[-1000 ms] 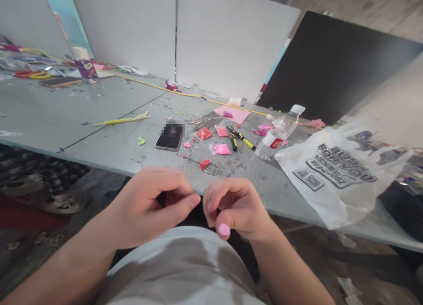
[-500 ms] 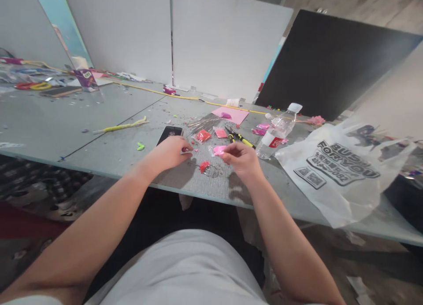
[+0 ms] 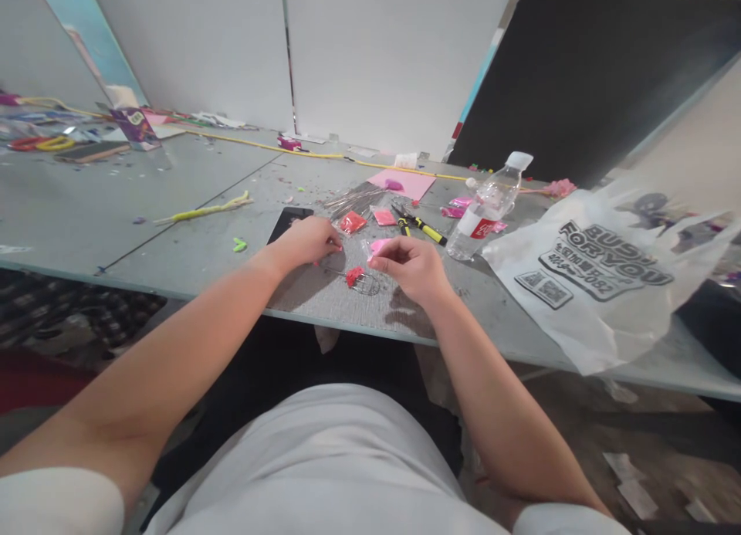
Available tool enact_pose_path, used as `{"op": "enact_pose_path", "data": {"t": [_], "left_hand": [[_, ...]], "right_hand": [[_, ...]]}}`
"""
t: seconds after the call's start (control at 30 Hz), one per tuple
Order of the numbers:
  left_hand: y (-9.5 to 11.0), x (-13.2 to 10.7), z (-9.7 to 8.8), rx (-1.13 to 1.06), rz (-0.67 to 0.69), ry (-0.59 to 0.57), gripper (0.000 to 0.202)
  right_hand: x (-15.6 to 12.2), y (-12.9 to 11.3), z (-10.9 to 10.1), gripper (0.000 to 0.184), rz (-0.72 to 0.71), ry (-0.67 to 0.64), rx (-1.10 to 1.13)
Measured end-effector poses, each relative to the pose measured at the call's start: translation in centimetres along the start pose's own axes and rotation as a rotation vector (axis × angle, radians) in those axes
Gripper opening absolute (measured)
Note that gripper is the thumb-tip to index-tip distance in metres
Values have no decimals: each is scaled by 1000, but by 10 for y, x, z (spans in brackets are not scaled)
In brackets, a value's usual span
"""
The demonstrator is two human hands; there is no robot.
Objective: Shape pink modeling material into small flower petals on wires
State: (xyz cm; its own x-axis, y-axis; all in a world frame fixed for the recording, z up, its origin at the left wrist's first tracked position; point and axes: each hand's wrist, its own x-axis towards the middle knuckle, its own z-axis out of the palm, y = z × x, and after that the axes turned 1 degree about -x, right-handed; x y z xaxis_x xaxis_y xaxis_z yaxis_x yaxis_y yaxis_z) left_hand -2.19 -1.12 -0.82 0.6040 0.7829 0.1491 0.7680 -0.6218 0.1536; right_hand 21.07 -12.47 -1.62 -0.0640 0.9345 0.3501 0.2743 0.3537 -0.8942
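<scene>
My left hand (image 3: 308, 240) rests low over the table beside a dark phone (image 3: 290, 220). Its thumb and fingertips are closed at a tiny pink bit of clay (image 3: 340, 248). My right hand (image 3: 412, 266) is in a pinch, its thumb against the forefinger; what lies between the tips is too small to make out. Just behind those fingers lies a pink clay packet (image 3: 380, 246), partly hidden. Between my hands, a bent wire frame (image 3: 367, 286) lies on the table with a lump of red clay (image 3: 353, 275) on it.
Beyond my hands are an orange-red packet (image 3: 352, 223), a coral packet (image 3: 384, 216), wires (image 3: 353, 198) and yellow-black pliers (image 3: 425, 228). A plastic bottle (image 3: 482, 218) and white carrier bag (image 3: 590, 280) stand at right. A yellow-green twisted strip (image 3: 205, 210) lies left.
My left fingertips have come to the tiny pink bit. My right hand has shifted left and nearer, away from the pink packet, which stays in place. The view has tilted down slightly.
</scene>
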Motion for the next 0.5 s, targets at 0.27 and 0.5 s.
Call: {"op": "enact_pose_path", "data": {"t": [0.27,0.5], "left_hand": [[14,-25,-13,-223,33,193,28],[59,-92,-18,-1356,164,440,18]], "right_hand": [[-7,-10,0,35,24,65,46],[-38,-39,11,33,0,-97,328]]}}
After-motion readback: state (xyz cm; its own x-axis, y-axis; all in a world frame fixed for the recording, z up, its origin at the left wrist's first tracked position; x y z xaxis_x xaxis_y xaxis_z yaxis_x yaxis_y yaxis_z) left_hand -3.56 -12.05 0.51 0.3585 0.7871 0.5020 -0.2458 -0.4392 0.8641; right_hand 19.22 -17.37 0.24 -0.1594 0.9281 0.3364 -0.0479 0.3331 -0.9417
